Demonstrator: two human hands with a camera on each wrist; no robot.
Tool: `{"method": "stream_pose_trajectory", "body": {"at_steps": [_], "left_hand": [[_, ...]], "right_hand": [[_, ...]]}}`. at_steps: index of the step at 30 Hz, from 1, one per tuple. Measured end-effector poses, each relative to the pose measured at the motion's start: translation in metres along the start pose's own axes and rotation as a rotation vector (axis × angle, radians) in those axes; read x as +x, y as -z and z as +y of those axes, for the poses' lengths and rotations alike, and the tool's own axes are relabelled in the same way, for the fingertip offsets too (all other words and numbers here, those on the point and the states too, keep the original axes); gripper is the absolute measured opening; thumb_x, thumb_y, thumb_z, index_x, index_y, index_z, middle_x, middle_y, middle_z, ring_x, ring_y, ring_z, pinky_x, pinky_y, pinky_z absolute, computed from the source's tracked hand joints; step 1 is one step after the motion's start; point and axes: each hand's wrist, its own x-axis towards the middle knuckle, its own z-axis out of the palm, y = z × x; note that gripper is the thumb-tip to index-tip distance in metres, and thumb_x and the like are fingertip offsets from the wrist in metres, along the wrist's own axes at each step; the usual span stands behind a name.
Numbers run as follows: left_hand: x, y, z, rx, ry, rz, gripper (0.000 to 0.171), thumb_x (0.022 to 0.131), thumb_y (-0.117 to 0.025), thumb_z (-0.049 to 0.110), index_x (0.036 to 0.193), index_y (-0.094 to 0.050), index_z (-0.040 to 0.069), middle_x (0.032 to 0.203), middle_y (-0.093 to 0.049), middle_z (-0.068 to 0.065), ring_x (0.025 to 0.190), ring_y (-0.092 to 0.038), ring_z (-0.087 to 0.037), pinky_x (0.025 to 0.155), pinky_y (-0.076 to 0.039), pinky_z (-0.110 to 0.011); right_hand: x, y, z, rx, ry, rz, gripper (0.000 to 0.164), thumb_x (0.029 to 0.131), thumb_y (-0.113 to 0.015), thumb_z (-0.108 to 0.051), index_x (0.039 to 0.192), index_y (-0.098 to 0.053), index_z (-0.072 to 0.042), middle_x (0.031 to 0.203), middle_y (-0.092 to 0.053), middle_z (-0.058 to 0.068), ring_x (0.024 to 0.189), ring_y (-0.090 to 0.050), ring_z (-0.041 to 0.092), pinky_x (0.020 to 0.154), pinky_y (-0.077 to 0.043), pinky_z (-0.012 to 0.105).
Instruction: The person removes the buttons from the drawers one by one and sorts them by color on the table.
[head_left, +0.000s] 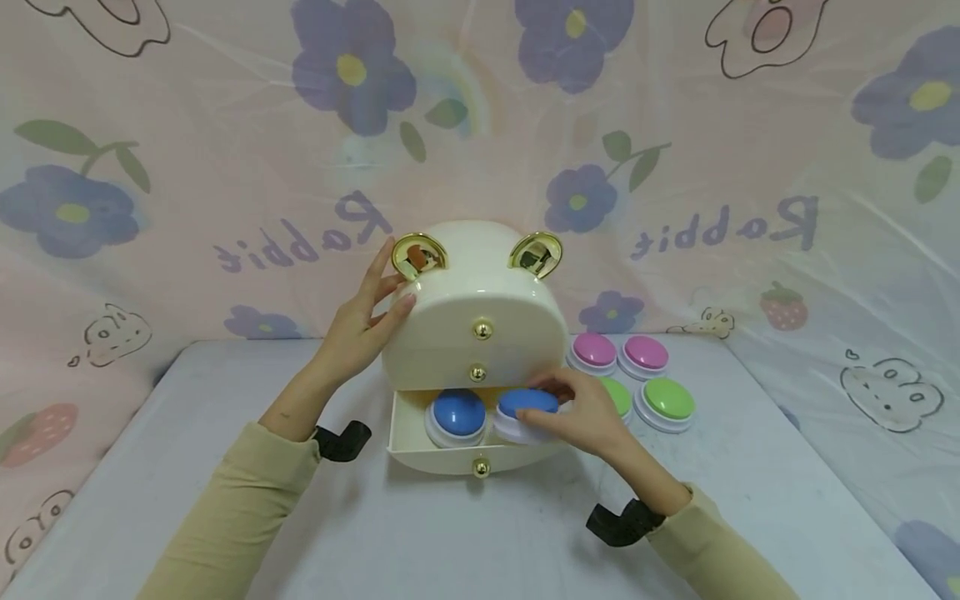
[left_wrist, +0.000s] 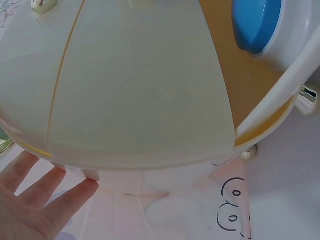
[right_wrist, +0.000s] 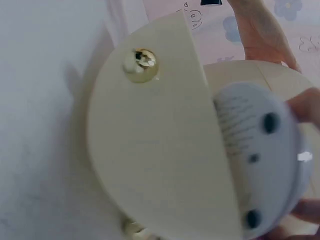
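Observation:
A white bear-eared drawer box (head_left: pixel 442 342) with gold knobs stands on the table, its bottom drawer (head_left: pixel 435 459) pulled out. My left hand (head_left: pixel 351 335) rests against the box's upper left side, fingers spread just below the gold ear (head_left: pixel 409 258). In the left wrist view, that hand's fingertips touch the curved edge. My right hand (head_left: pixel 588 414) pinches a blue push button (head_left: pixel 528 403) by its rim, tilted over the drawer's right side. The right wrist view shows the button's white underside (right_wrist: pixel 275 165) with dark round feet. Another blue push button (head_left: pixel 459 412) sits in the drawer's left half.
Two pink push buttons (head_left: pixel 646 353) and two green ones (head_left: pixel 669 398) stand on the white table (head_left: pixel 757 475), right of the box. My right hand partly covers the nearer green one. A printed fabric backdrop (head_left: pixel 480 158) hangs behind the table.

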Motion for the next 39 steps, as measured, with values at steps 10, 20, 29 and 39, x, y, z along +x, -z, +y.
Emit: {"method": "stream_pose_trajectory", "body": {"at_steps": [10,20,29,39], "left_hand": [[0.0,0.001,-0.001,0.001,-0.002,0.009,0.072,0.1,-0.05,0.033,0.154,-0.002,0.038,0.147,-0.043,-0.016,0.141,-0.034,-0.03,0.103,-0.042,-0.055],[0.001,0.0,-0.002,0.001,-0.007,0.011,0.072,0.1,-0.05,0.036,0.154,-0.002,0.038,0.147,-0.043,-0.017,0.141,-0.034,-0.031,0.103,-0.041,-0.056],[-0.001,0.0,-0.001,-0.016,-0.001,0.007,0.073,0.1,-0.05,0.031,0.154,-0.002,0.039,0.147,-0.042,-0.017,0.141,-0.033,-0.031,0.104,-0.041,-0.056],[0.001,-0.001,-0.003,-0.02,-0.01,0.01,0.072,0.1,-0.05,0.032,0.154,-0.003,0.039,0.147,-0.042,-0.018,0.141,-0.033,-0.032,0.103,-0.041,-0.057]], "right_hand": [[-0.018,0.001,0.025,0.086,0.224,0.195,0.046,0.067,-0.083,-0.014,0.109,-0.064,-0.009,0.107,-0.065,0.003,0.098,-0.056,0.012,0.085,-0.05,0.023],[-0.041,0.014,0.044,0.167,0.274,0.334,0.057,0.062,-0.081,0.001,0.115,-0.061,-0.002,0.112,-0.06,0.011,0.105,-0.053,0.005,0.092,-0.043,0.009],[-0.061,0.031,0.067,0.048,0.222,0.412,0.062,0.057,-0.084,0.006,0.114,-0.061,0.001,0.111,-0.059,0.015,0.104,-0.052,0.001,0.091,-0.041,0.004],[-0.081,0.048,0.085,-0.093,0.125,0.382,0.059,0.06,-0.088,-0.002,0.114,-0.063,-0.003,0.113,-0.059,0.008,0.105,-0.048,-0.006,0.088,-0.04,0.001]]}}
